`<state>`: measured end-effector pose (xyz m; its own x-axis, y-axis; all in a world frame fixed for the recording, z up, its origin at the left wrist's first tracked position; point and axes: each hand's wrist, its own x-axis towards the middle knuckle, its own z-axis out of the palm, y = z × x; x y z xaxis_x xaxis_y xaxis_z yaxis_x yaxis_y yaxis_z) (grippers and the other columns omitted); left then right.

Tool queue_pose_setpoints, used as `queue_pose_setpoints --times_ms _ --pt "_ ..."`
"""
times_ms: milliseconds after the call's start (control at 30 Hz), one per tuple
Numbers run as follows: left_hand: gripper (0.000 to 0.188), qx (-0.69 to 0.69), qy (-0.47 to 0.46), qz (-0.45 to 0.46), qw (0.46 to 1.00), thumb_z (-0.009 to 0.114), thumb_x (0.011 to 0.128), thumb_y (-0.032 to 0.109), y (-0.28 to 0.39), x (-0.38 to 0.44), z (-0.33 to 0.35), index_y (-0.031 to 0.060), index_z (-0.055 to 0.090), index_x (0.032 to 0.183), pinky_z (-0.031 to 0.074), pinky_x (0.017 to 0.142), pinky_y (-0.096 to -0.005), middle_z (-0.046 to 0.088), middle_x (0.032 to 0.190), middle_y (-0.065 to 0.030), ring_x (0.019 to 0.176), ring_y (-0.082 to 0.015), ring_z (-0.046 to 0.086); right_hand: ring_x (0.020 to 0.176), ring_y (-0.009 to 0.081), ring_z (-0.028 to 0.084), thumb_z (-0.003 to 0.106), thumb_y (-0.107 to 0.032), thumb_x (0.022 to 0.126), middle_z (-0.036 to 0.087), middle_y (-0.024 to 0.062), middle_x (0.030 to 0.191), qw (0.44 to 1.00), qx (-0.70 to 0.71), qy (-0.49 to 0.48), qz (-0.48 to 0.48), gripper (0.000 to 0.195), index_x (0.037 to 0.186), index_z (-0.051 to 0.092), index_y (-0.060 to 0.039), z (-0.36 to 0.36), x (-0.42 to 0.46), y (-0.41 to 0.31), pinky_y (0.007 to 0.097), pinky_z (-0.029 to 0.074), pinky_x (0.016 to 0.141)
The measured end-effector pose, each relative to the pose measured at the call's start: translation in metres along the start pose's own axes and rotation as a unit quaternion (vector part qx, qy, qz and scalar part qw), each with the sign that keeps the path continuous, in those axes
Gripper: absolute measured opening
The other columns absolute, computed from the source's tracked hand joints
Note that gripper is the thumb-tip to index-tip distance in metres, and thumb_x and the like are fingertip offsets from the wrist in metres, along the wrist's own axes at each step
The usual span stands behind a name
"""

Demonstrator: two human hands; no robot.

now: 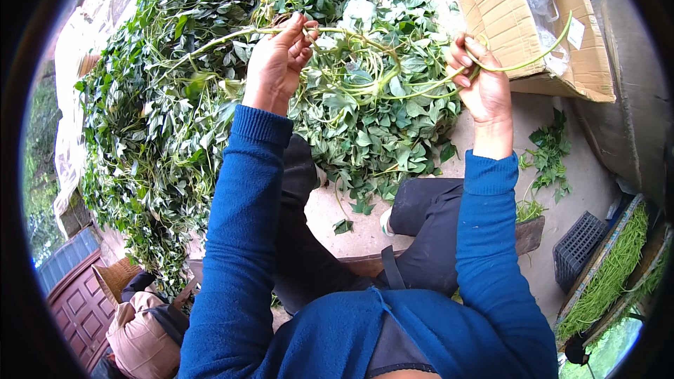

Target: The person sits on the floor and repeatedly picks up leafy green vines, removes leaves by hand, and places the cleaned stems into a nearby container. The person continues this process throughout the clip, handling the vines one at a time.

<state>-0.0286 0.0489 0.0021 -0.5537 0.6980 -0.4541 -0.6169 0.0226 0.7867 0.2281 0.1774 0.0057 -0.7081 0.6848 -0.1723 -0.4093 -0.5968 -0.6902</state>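
My left hand point(281, 60) pinches a long green vine stem point(226, 37) between thumb and fingers, over the pile of leafy vines. To its right, my right hand point(479, 71) is closed around several green stems, one curving up past the cardboard box. The stems point(389, 81) run in a loose loop between the two hands. Below them lies a big heap of leafy green vines point(179, 116), with many detached leaves point(400, 142) in front of my knees.
An open cardboard box point(500, 16) with clear plastic bags stands at upper right. At lower right are a dark plastic crate point(579, 247) and a woven tray of green stems point(605, 279). A wooden bench point(529, 234) is beneath me. Another person point(145, 331) sits at lower left beside a woven hat point(113, 279).
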Motion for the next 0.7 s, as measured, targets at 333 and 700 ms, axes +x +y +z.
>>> queue_pose_setpoints --times_ms 333,700 --pt "0.02 -0.11 -0.049 -0.036 0.992 0.061 0.086 0.019 0.011 -0.002 -0.002 0.0005 0.057 0.094 0.048 0.051 -0.0167 0.063 0.086 -0.0077 0.065 -0.0082 0.057 0.058 0.007 0.031 0.044 -0.028 0.096 0.038 -0.0024 0.064 0.997 -0.054 0.042 -0.02 0.025 0.087 0.049 -0.0055 -0.004 -0.006 -0.012 0.0183 0.025 0.045" --pt "0.023 -0.149 -0.07 -0.046 0.985 0.063 0.085 0.015 0.02 -0.008 -0.002 0.0001 0.055 0.101 0.049 0.053 -0.0173 0.063 0.095 -0.0096 0.069 -0.0103 0.061 0.057 0.0096 0.048 0.05 -0.026 0.094 0.05 0.0014 0.063 0.606 -0.606 0.515 -0.027 0.031 0.074 0.055 -0.0025 -0.205 -0.46 -0.132 0.0267 0.038 0.049"
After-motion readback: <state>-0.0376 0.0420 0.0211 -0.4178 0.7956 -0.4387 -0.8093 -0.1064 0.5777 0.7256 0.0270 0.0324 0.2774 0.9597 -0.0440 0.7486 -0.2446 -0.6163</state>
